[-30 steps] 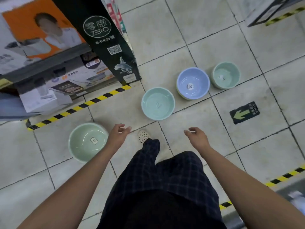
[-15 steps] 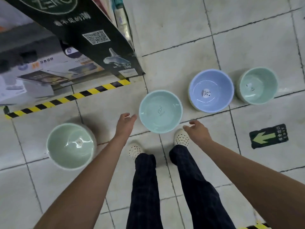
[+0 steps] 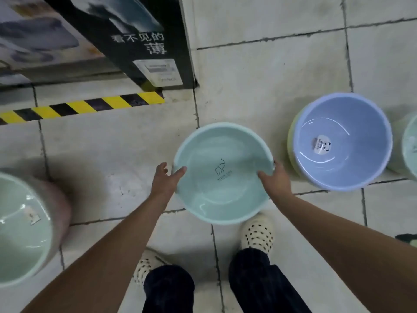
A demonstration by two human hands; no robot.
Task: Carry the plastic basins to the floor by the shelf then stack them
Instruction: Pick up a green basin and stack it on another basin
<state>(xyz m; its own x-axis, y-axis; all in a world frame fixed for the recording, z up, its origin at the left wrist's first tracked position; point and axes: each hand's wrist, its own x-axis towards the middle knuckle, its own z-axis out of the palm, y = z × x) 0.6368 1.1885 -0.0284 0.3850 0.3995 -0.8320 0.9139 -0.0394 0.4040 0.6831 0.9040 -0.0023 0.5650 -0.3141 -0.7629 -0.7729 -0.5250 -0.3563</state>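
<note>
A teal basin (image 3: 223,154) with a small printed animal inside sits on the tiled floor in front of my feet. My left hand (image 3: 165,180) grips its left rim, thumb inside the bowl. On the right rim my right hand (image 3: 274,179) holds on the same way. A blue basin (image 3: 343,123) with a panda sticker stands to the right, nested in a yellow-green one. A pale green basin (image 3: 20,242) is at the left edge, and another green basin (image 3: 409,143) is cut off at the right edge.
A black printed carton (image 3: 135,37) and shelf goods rise at the upper left, behind a yellow-black floor tape (image 3: 85,106). My two white perforated shoes (image 3: 257,233) stand just below the teal basin. Grey floor tiles stretch to the upper right.
I have bent down closer to the floor. Both hands moved forward from open in the air onto the teal basin's rim, one on each side.
</note>
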